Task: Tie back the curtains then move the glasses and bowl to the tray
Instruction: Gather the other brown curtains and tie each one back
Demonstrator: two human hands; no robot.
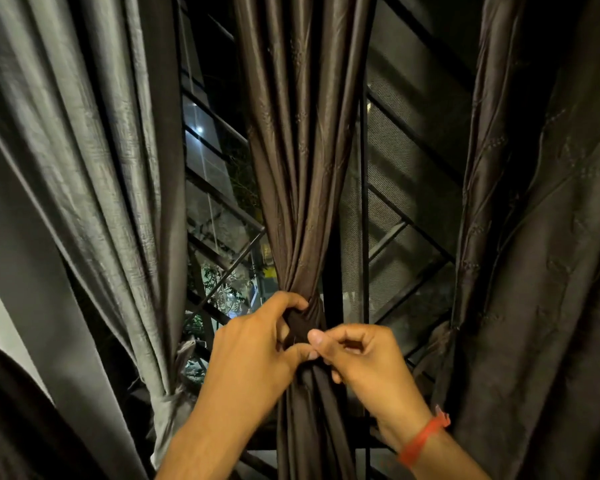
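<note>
A dark brown middle curtain hangs in front of me, gathered into a narrow bunch. A dark tie band wraps around the bunch. My left hand pinches the band from the left, thumb below and fingers above. My right hand pinches the band's end from the right; an orange wristband sits on that wrist. A grey curtain on the left is bunched by a grey tie. A brown curtain on the right is gathered at a tie. No glasses, bowl or tray are in view.
Behind the curtains is a window with a black metal grille and a mesh screen; it is dark outside, with some lit foliage. A pale wall shows at the far left.
</note>
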